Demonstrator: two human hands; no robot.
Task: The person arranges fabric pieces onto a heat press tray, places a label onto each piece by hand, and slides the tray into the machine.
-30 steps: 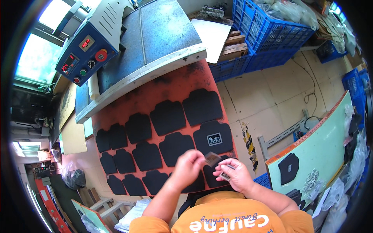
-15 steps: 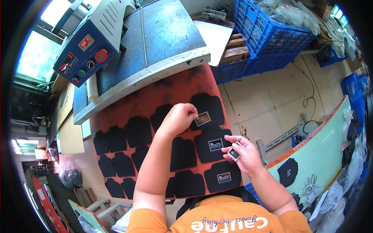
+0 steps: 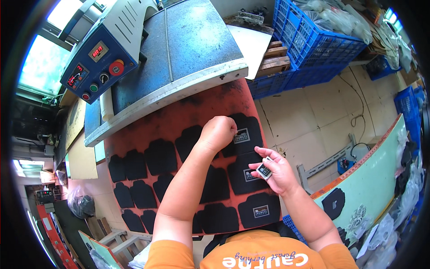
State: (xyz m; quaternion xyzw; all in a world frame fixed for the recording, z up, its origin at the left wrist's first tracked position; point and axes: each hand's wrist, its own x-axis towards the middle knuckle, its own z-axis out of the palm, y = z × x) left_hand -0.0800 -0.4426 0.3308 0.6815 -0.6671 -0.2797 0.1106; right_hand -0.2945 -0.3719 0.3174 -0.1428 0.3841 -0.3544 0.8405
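My left hand (image 3: 218, 132) has its fingers pinched together over the upper right black fabric piece (image 3: 251, 123). Its fingertips are at the left edge of a grey-and-black label (image 3: 242, 136) lying on that piece; what they pinch, if anything, is hidden. Between its thumb and fingers, my right hand (image 3: 280, 174) holds a small stack of labels (image 3: 265, 169). Partly behind it, another label (image 3: 251, 175) lies on the middle right fabric piece (image 3: 236, 167). On the lower right piece sits a third label (image 3: 260, 211).
Rows of plain black fabric pieces (image 3: 160, 157) cover the red board (image 3: 148, 121). Beyond it stands a heat press with a blue control box (image 3: 99, 67) and a metal-edged bed (image 3: 197, 40). Blue crates (image 3: 309, 49) stand at the back right, a pale green board (image 3: 363, 188) at right.
The view has shifted slightly. My left hand stays pinched by the upper label, which now lies straighter. My right hand, still holding the stack, has moved a little up, covering part of the middle label.
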